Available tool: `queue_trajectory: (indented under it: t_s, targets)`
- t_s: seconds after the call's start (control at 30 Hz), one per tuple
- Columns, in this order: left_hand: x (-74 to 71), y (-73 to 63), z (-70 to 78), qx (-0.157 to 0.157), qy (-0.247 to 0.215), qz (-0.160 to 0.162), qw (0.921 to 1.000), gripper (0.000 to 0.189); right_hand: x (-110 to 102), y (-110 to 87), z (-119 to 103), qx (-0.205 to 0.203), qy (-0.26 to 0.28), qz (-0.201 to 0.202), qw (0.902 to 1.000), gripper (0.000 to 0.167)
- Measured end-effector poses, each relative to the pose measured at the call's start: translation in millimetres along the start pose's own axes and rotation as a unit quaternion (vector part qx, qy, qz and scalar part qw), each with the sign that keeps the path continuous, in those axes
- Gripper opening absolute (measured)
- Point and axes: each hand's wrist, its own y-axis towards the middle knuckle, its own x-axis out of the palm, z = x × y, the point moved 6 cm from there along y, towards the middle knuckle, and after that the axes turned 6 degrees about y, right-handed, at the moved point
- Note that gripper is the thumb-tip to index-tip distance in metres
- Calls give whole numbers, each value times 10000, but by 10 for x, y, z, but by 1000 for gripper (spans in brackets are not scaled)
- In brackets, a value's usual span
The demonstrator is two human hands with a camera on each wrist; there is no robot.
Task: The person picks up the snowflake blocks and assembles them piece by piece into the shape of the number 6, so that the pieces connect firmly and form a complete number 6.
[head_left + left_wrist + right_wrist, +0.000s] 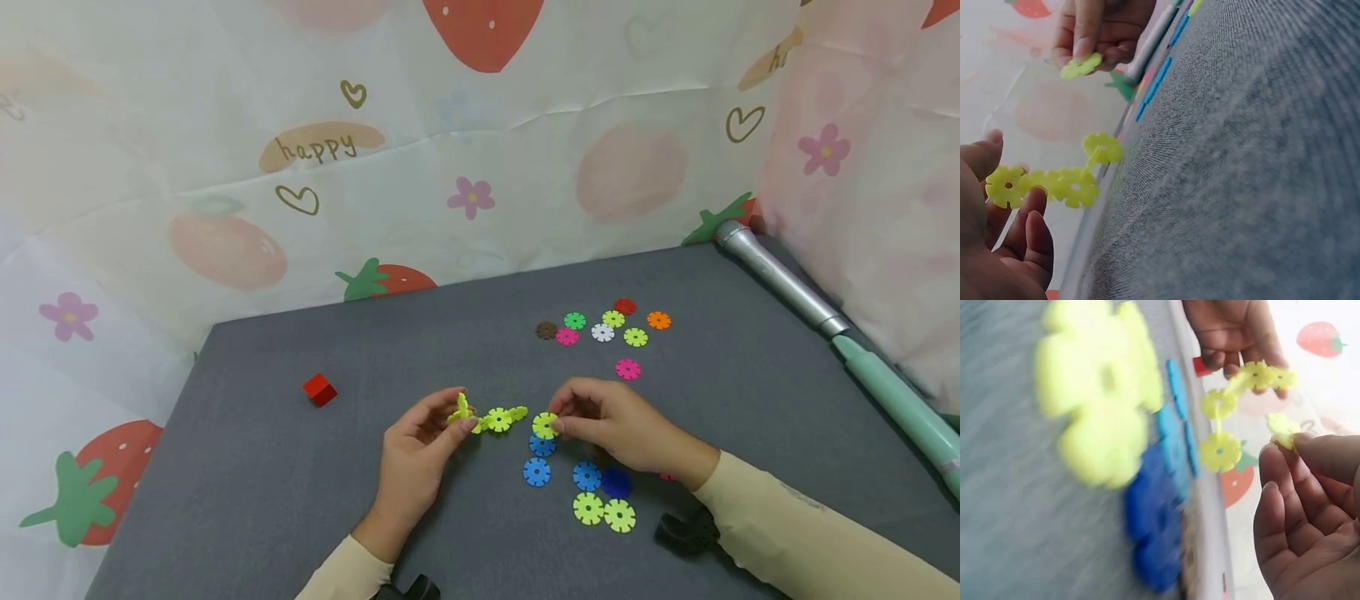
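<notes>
My left hand pinches one end of a chain of interlocked yellow notched discs, which stretches to the right above the table. In the right wrist view the chain bends, with a disc hanging at its free end. Between thumb and fingers my right hand holds a single yellow disc, apart from the chain. Beneath and near that hand lie light blue discs, a dark blue disc and two yellow discs.
Farther back is a loose group of discs, including a white one and an orange one. A red cube sits to the left on the grey table. A silver and green microphone lies along the right edge.
</notes>
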Motion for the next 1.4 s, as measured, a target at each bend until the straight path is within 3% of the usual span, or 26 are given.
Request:
queue_trajectory:
  t_s: [0.3,0.57,0.83,1.17,1.4]
  targets:
    - [20,-22,54,96,187,-27,9998,39,103,192,-240,-254,137,181,9994,11]
    - [30,-36,83,217,188,-114,9995,38,222,389,-432,-876,318,287,9952,17]
    - [52,-34,116,290,71,-179,9994,39,283,487,-495,-1212,503,108,9913,19]
    - [55,-31,145,594,112,-178,9980,38,328,526,-522,-1638,203,28,9863,19]
    - [52,-29,174,718,206,-231,9969,39,345,549,-507,-1618,156,-11,9867,21]
